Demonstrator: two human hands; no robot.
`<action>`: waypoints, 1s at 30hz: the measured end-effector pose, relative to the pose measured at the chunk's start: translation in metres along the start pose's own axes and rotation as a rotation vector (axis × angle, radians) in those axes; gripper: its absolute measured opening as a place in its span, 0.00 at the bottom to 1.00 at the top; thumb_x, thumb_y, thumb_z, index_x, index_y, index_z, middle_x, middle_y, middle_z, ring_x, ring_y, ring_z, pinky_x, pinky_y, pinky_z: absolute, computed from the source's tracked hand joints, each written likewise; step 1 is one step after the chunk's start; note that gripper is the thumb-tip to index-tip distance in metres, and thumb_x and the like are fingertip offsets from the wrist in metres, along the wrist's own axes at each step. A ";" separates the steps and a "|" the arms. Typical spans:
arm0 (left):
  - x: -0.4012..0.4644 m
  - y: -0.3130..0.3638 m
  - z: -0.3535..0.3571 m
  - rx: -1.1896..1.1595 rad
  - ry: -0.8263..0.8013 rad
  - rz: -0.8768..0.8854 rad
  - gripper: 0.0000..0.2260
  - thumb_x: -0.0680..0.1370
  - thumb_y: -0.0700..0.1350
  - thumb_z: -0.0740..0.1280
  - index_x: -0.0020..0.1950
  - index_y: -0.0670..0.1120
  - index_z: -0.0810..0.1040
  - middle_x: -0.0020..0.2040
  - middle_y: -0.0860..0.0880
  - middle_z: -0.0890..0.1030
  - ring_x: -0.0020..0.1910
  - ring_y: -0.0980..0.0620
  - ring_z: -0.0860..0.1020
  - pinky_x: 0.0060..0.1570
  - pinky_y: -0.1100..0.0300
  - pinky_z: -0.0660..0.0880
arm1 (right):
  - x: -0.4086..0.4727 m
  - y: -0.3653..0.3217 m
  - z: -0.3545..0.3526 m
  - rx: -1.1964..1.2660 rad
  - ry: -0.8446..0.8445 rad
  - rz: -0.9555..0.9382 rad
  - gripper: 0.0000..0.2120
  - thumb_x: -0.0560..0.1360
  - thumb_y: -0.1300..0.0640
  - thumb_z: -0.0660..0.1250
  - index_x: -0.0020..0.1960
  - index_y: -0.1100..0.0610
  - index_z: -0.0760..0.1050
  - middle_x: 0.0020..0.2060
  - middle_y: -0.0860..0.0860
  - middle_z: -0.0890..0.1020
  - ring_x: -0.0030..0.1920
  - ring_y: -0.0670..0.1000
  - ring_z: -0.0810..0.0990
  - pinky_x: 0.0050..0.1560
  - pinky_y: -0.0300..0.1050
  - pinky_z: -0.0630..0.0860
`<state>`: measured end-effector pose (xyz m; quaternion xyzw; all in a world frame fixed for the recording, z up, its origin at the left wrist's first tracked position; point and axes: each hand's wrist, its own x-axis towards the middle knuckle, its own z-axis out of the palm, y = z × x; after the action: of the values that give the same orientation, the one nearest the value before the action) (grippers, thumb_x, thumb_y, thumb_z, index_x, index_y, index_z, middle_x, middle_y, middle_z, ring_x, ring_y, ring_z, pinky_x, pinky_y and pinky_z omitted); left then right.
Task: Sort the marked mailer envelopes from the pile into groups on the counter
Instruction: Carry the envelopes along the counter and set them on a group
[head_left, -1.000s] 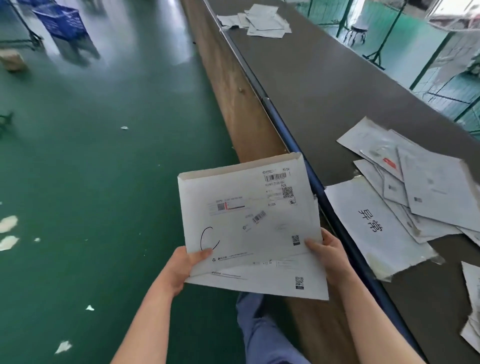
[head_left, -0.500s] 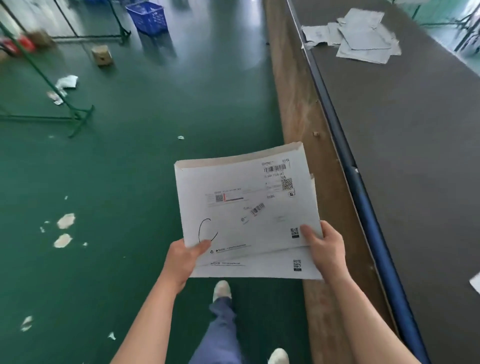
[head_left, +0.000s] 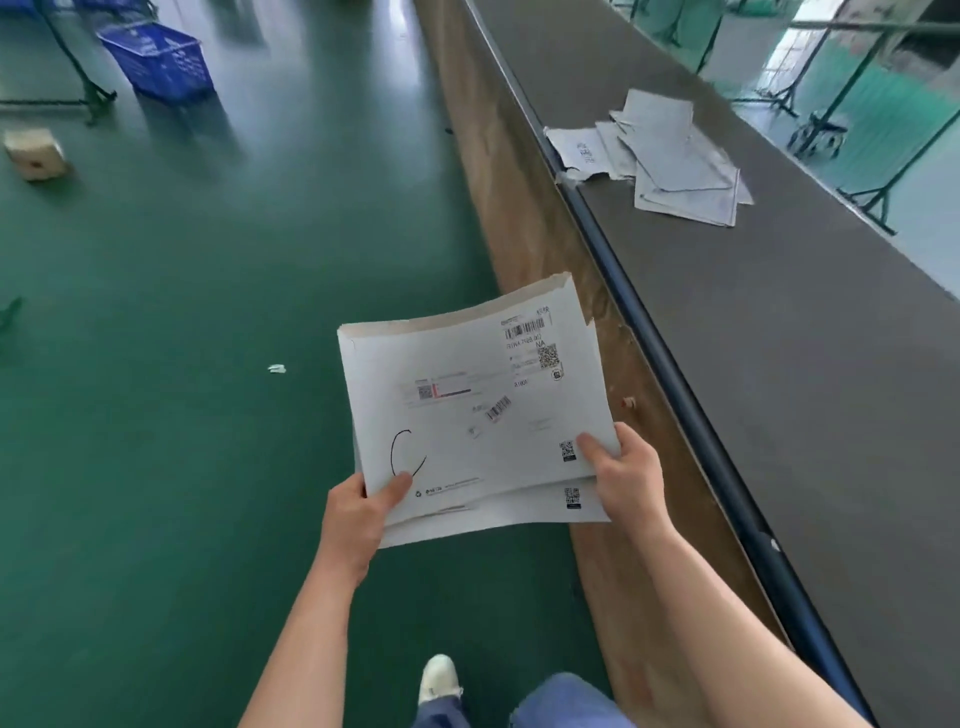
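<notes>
Both hands, left hand and right hand, still pinch C-marked envelopes; sorted group on counter now nearer, ahead-right of right hand: drop likely next.

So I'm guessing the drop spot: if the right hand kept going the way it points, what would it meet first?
Probably nothing soon: the right hand, gripping the envelopes, points up the wooden counter edge. The envelope group lies ahead, to the right; depth is unclear.
</notes>
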<state>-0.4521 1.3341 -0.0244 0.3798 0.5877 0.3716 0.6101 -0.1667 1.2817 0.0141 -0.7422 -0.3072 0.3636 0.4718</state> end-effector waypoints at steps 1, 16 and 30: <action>0.027 0.010 0.007 0.007 -0.014 -0.001 0.07 0.78 0.39 0.73 0.55 0.45 0.85 0.50 0.50 0.88 0.51 0.48 0.86 0.51 0.53 0.81 | 0.026 -0.003 0.005 0.004 0.025 0.010 0.04 0.80 0.57 0.70 0.46 0.55 0.80 0.38 0.45 0.87 0.35 0.44 0.84 0.32 0.39 0.79; 0.339 0.191 0.162 0.109 0.022 0.075 0.06 0.78 0.37 0.72 0.50 0.48 0.85 0.49 0.50 0.88 0.52 0.47 0.85 0.51 0.54 0.80 | 0.377 -0.079 0.027 0.053 0.015 0.071 0.01 0.78 0.56 0.71 0.49 0.53 0.82 0.44 0.48 0.87 0.45 0.50 0.86 0.42 0.47 0.82; 0.620 0.292 0.210 -0.015 -0.109 0.039 0.10 0.77 0.34 0.72 0.58 0.42 0.83 0.52 0.47 0.88 0.52 0.48 0.86 0.52 0.55 0.81 | 0.669 -0.200 0.114 0.160 0.113 0.095 0.04 0.78 0.61 0.72 0.45 0.58 0.83 0.39 0.52 0.88 0.40 0.53 0.86 0.45 0.54 0.83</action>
<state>-0.2236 2.0134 -0.0265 0.4062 0.5433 0.3667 0.6366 0.0817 1.9444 -0.0016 -0.7353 -0.2146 0.3666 0.5281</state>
